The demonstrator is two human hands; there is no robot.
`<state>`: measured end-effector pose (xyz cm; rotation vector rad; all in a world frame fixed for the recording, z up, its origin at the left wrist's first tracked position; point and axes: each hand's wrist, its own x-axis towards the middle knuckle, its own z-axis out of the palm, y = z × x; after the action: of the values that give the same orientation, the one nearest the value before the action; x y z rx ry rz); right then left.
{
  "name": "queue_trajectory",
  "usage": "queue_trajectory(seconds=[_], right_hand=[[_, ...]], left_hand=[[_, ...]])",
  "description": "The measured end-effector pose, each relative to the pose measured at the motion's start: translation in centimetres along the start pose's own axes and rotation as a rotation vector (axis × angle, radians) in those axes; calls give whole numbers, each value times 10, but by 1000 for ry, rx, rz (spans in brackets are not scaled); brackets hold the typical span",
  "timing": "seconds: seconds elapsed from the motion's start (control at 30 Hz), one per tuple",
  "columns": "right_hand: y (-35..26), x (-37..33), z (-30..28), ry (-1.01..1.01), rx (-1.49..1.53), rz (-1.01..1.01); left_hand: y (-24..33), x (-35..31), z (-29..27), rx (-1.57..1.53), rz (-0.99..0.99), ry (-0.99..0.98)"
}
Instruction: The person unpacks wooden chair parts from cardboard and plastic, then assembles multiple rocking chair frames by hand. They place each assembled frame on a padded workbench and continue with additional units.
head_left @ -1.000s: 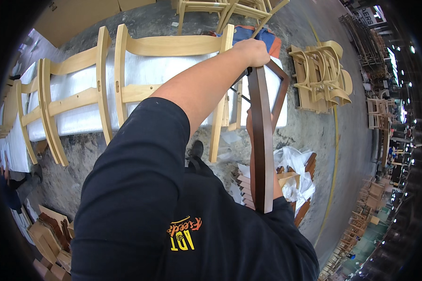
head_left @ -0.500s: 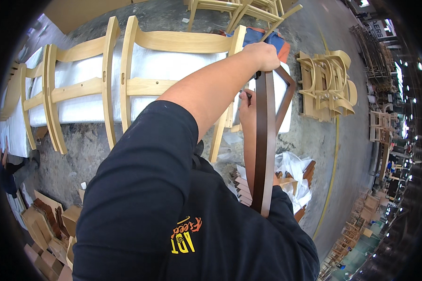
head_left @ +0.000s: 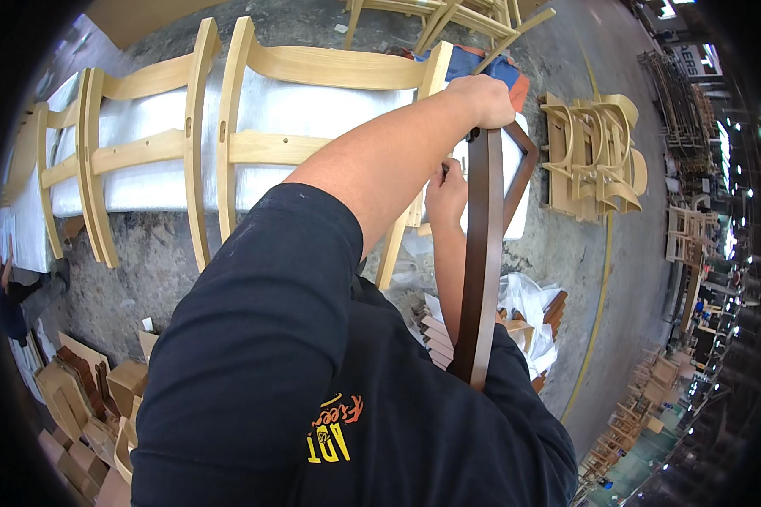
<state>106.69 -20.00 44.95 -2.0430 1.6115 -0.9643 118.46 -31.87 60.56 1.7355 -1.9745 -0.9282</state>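
My left arm reaches across to the right, and my left hand (head_left: 487, 100) is closed around the top end of a dark brown wooden furniture part (head_left: 484, 253). This long, curved part stands between my arms, its lower end against my shirt. An angled dark brown piece (head_left: 522, 173) shows just beyond it. Left of the long part, my right hand (head_left: 446, 196) is raised with its fingers pinched together. What they hold, if anything, is too small and partly hidden to name. Both hands are over the right end of a white-covered work surface (head_left: 313, 110).
Pale wooden chair frames (head_left: 196, 144) stand along the white surface to the left. Stacked pale chair parts (head_left: 596, 156) lie on the floor at right. Brown wooden pieces with plastic wrap (head_left: 528, 308) lie near my right arm. Wooden boards (head_left: 68, 397) sit lower left.
The view has shifted slightly. My left hand keeps its hold on the brown part, while my right hand's fingers have turned a little beside it.
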Motion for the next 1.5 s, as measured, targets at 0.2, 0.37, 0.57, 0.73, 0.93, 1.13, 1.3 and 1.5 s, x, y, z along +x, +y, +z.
queue_trajectory(seconds=[0.2, 0.37, 0.57, 0.73, 0.93, 1.13, 1.3, 1.5], right_hand=[[1, 5, 8, -189, 333, 307], [27, -9, 5, 28, 551, 67], [39, -32, -31, 194, 552, 186], [34, -20, -70, 358, 702, 225], [-24, -12, -95, 278, 613, 282], [1, -25, -104, 272, 779, 295], [23, -39, -86, 163, 837, 279], [17, -43, -96, 199, 800, 315]], left_hand=[[-6, -4, -5, -3, -50, 12], [19, -29, -14, -130, -280, 106], [11, -68, 8, -639, -475, 22], [41, -101, 67, -815, -363, 241], [-6, -80, 34, -1191, -326, 406], [17, -86, 18, -1233, -223, 440], [11, -85, 44, -1175, -148, 485], [28, -122, 79, -1001, -104, 540]])
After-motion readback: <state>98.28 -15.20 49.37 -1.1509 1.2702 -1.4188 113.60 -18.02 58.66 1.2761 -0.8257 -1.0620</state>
